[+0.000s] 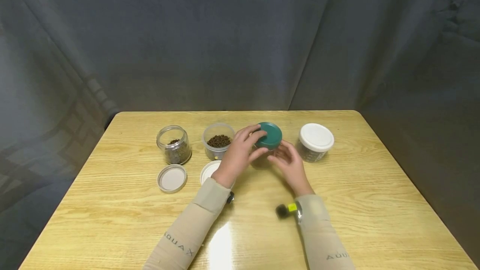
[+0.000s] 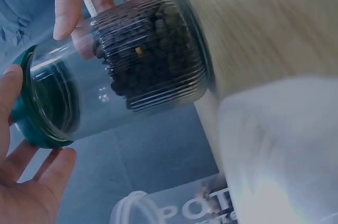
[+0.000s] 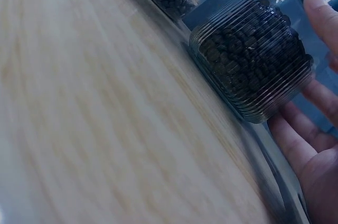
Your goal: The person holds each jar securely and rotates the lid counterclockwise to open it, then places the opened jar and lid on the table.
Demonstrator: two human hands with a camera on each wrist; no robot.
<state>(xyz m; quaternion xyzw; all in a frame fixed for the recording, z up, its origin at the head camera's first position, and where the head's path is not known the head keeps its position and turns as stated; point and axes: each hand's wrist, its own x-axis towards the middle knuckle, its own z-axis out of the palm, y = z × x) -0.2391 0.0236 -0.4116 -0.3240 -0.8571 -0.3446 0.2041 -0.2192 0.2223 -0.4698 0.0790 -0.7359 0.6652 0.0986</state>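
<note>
A clear ribbed jar partly filled with small dark pellets stands on the table, topped by a green lid. My left hand grips that lid, with fingertips on its top and rim. Low on the other side, my right hand holds the jar, its thumb and fingers around the glass. In the left wrist view one of the right fingers shows through the glass. The head view mostly hides the jar's body behind the hands.
To the left stand an uncovered glass jar and an uncovered plastic tub, both holding pellets. Two pale lids, a left one and a partly hidden one, lie before them. A white-lidded tub stands right.
</note>
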